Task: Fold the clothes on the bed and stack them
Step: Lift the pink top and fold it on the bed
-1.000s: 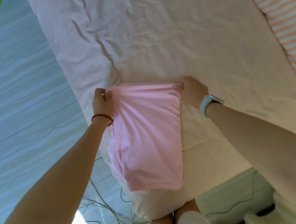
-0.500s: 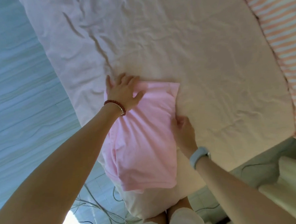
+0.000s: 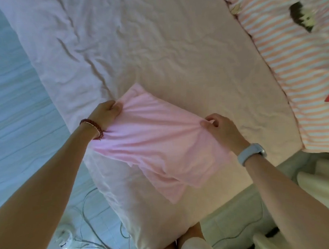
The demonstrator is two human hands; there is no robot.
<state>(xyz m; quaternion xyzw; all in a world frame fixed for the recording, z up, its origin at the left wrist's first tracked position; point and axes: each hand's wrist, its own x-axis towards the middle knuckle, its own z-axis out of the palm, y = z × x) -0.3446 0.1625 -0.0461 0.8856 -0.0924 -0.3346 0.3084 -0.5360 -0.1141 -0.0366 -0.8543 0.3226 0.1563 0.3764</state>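
Note:
A folded pink garment [image 3: 157,145] lies near the corner of the bed [image 3: 167,55], which has a pale pink sheet. My left hand [image 3: 106,114], with a red bead bracelet on the wrist, grips the garment's left edge. At the garment's right edge my right hand [image 3: 220,129], with a light blue watch on the wrist, pinches the fabric. The cloth is pulled taut between the two hands and creases run across it. Its lower layers hang loose toward the bed's near edge.
A striped orange-and-white cloth [image 3: 296,67] with a dark printed patch covers the bed's right side. Cables [image 3: 89,235] lie on the pale floor at the lower left. Light-coloured rounded objects [image 3: 315,182] stand beside the bed at the lower right.
The garment has turned from lengthwise to crosswise. My left hand went from pressing flat on its top to gripping its left edge, and my right hand shifted to pinch the right edge.

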